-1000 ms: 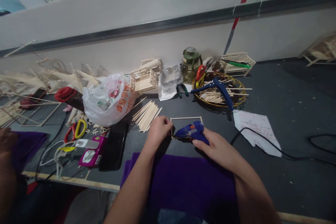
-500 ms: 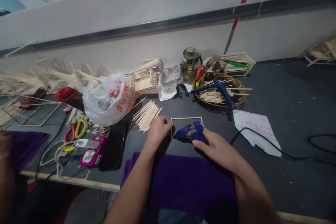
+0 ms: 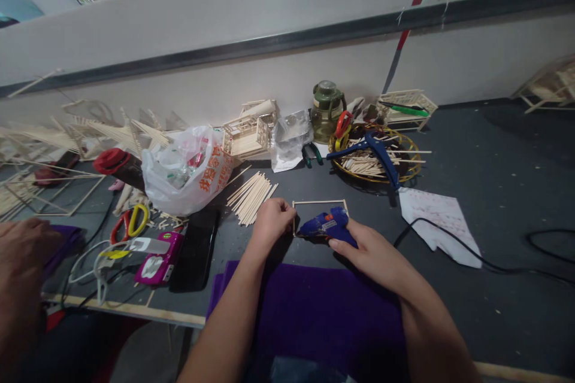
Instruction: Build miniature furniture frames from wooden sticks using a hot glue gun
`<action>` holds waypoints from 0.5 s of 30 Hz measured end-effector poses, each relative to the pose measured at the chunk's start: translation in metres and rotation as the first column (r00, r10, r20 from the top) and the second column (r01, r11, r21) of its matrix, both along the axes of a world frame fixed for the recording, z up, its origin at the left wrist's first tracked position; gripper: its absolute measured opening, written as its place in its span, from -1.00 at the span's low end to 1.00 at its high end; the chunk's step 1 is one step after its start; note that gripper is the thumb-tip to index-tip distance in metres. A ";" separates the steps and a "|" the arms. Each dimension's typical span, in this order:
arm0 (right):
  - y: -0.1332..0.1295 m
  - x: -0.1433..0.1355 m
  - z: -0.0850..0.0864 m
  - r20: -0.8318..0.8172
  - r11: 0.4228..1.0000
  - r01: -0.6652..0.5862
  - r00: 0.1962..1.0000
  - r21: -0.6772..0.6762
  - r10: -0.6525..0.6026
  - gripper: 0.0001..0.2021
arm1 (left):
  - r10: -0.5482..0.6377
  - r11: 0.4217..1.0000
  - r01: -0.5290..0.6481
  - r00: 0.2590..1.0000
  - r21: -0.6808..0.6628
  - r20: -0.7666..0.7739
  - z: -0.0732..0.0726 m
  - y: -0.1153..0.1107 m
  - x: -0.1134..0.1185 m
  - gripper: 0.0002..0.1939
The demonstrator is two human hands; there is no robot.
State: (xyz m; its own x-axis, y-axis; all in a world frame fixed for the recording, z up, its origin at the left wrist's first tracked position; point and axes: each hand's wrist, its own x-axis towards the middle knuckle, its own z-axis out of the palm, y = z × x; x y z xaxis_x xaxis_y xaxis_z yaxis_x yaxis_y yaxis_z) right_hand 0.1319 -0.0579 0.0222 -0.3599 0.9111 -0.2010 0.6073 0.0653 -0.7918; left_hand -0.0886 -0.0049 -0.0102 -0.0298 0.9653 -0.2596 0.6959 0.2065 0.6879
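My right hand (image 3: 371, 248) grips a blue hot glue gun (image 3: 326, 224), its nozzle pointing left at the near-left corner of a small rectangular frame of thin wooden sticks (image 3: 320, 201). My left hand (image 3: 275, 219) pinches the left side of this frame with thumb and forefinger. The gun covers part of the frame's near side. Just beyond my left hand lies a fanned pile of wooden sticks (image 3: 251, 197). A purple cloth (image 3: 330, 311) is spread along the table edge under my forearms.
A co-worker's hand (image 3: 27, 257) is at the far left. Around me are a black phone (image 3: 193, 251), a magenta device (image 3: 159, 258), scissors (image 3: 138, 219), a plastic bag (image 3: 179, 173), a basket (image 3: 415, 176), a jug (image 3: 327, 111) and paper (image 3: 442, 221). The gun's cord (image 3: 476, 254) runs right.
The co-worker's hand at the left has come further into view over the purple cloth there. My own hands, the glue gun and the stick frame stay nearly in place.
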 end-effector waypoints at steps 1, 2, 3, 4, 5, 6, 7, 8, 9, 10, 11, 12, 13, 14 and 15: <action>0.000 0.000 0.000 -0.002 1.000 -0.001 1.000 -0.001 0.001 -0.79 | 0.001 1.000 -0.001 1.000 -0.008 0.003 0.000 0.000 0.000 -0.84; 0.000 0.000 0.000 -0.004 1.000 -0.001 1.000 -0.002 0.001 -0.79 | 0.003 1.000 -0.003 1.000 -0.016 0.005 0.000 0.000 0.000 -0.84; 0.000 0.000 0.000 -0.005 1.000 0.000 1.000 -0.004 0.000 -0.78 | 0.006 1.000 -0.006 1.000 -0.024 0.006 0.000 0.000 0.000 -0.84; 0.001 0.000 -0.001 -0.004 1.000 0.002 1.000 -0.006 -0.002 -0.78 | 0.009 1.000 -0.008 1.000 -0.030 0.009 0.001 0.000 0.000 -0.83; 0.001 0.000 -0.001 -0.002 1.000 0.005 1.000 -0.007 -0.005 -0.78 | 0.009 0.999 -0.009 1.000 -0.036 0.012 0.001 0.000 0.000 -0.83; 0.001 0.000 -0.001 0.001 1.000 0.008 1.000 -0.007 -0.008 -0.77 | 0.008 0.999 -0.007 1.000 -0.038 0.016 0.001 0.000 0.000 -0.83; 0.001 0.000 -0.001 0.004 1.000 0.009 1.000 -0.005 -0.009 -0.77 | 0.004 0.999 -0.004 1.000 -0.038 0.020 0.000 0.001 0.000 -0.83; 0.001 0.000 0.000 0.005 1.000 0.009 1.000 -0.005 -0.009 -0.77 | 0.002 0.999 -0.001 1.000 -0.036 0.022 0.000 0.001 0.000 -0.83; 0.001 0.000 0.000 0.007 1.000 0.007 1.000 -0.007 -0.007 -0.76 | 0.000 0.999 0.000 1.000 -0.035 0.023 0.000 0.001 0.000 -0.83; 0.001 0.000 0.001 0.010 1.000 0.005 1.000 -0.011 -0.005 -0.77 | -0.001 0.999 0.002 1.000 -0.033 0.022 -0.001 0.001 0.000 -0.82; 0.001 0.000 0.001 0.013 1.000 0.006 1.000 -0.015 -0.005 -0.77 | -0.003 1.000 0.004 1.000 -0.030 0.021 -0.001 0.001 -0.001 -0.82; 0.001 -0.001 0.002 0.018 1.000 0.006 1.000 -0.021 -0.005 -0.77 | -0.007 1.000 0.007 1.000 -0.026 0.019 -0.002 0.001 -0.001 -0.82; 0.001 -0.001 0.002 0.022 1.000 0.006 1.000 -0.024 -0.006 -0.77 | -0.010 1.000 0.011 1.000 -0.021 0.016 -0.002 0.000 -0.001 -0.81; 0.001 -0.001 0.001 0.024 1.000 0.007 1.000 -0.025 -0.007 -0.77 | -0.015 1.000 0.015 1.000 -0.014 0.012 -0.002 0.000 -0.002 -0.81; 0.001 -0.001 0.001 0.022 1.000 0.007 1.000 -0.023 -0.006 -0.76 | -0.018 1.000 0.018 1.000 -0.006 0.009 -0.003 0.000 -0.002 -0.81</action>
State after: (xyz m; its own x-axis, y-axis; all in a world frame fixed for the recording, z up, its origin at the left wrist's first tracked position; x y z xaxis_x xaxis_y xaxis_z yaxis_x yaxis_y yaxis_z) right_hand 0.1313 -0.0567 0.0231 -0.3490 0.9086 -0.2296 0.6252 0.0432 -0.7792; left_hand -0.0904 -0.0047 -0.0129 -0.0098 0.9640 -0.2657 0.6936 0.1979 0.6926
